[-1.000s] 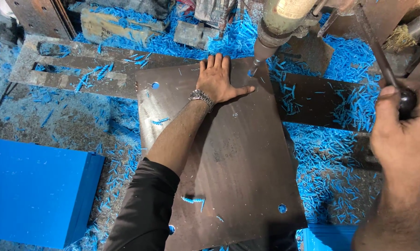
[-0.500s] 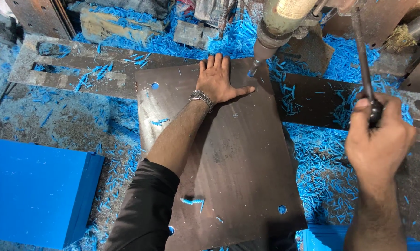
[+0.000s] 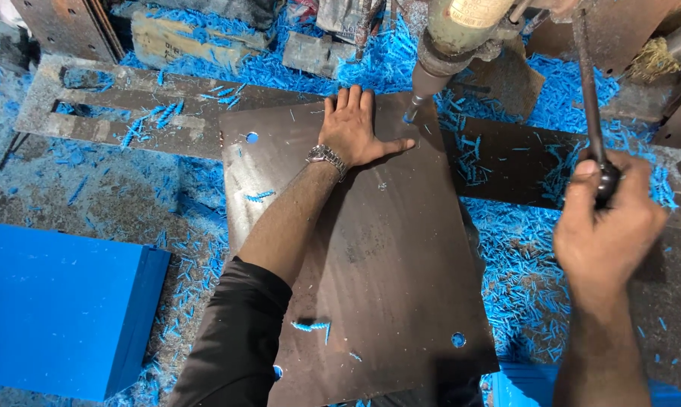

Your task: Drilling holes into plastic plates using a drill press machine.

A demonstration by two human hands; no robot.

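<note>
Pressure was the point here: the left hand (image 3: 353,130) lay flat, fingers spread, grasping nothing, pinning the dark metal plate (image 3: 371,256) on the bench just beside the drill bit (image 3: 413,108); best kept clear of the tip. The right hand (image 3: 608,226) was clenched around the feed lever (image 3: 587,90), which wanted a steady pull. No container showed, only loose blue shavings (image 3: 521,264) and a closed blue box (image 3: 54,309).

Under my left hand (image 3: 354,130): dark brown flat metal sheet (image 3: 371,256), dull, patchy grey sheen. Silver metal wristwatch (image 3: 325,157) and black sleeve (image 3: 235,347) on that arm. Bright blue curled plastic shavings (image 3: 529,264) scattered everywhere. Solid blue rectangular box (image 3: 54,309) bottom left. Pale green drill body (image 3: 461,26). My right hand (image 3: 604,226) on the black-knobbed dark metal lever (image 3: 590,113).
</note>
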